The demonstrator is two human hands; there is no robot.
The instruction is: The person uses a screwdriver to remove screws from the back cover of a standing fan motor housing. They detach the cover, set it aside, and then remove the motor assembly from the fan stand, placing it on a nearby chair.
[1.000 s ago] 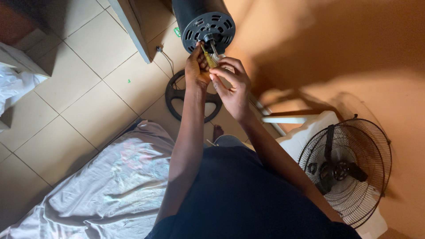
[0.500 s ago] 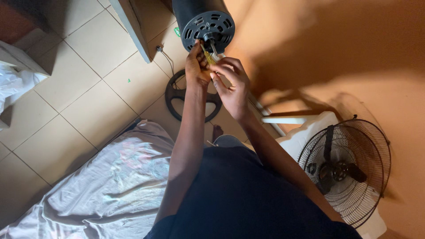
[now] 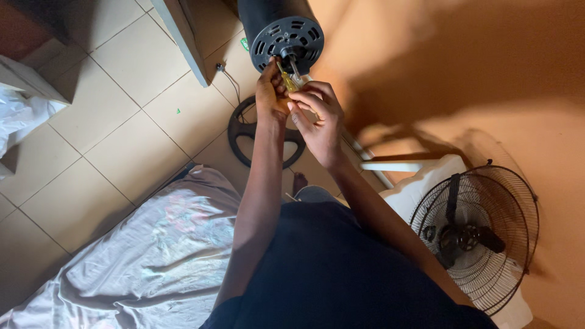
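Observation:
A black fan motor housing [image 3: 281, 29] with a slotted round face and a metal shaft stands at the top of the view. My left hand [image 3: 271, 91] is closed around a yellow-handled screwdriver [image 3: 286, 79], whose tip meets the motor face beside the shaft. My right hand [image 3: 317, 119] is just right of it, fingers curled on the screwdriver's clear handle end. Both forearms reach up from my dark shirt.
A black round fan base ring [image 3: 244, 131] lies on the tiled floor [image 3: 122, 97] under my hands. A wire fan guard [image 3: 481, 237] rests on a white object at right. Pale cloth [image 3: 152, 256] is spread at lower left, a grey post [image 3: 180, 36] at top.
Almost nothing differs. My right hand's fingers have shifted slightly on the screwdriver handle; the motor and left hand stay in place.

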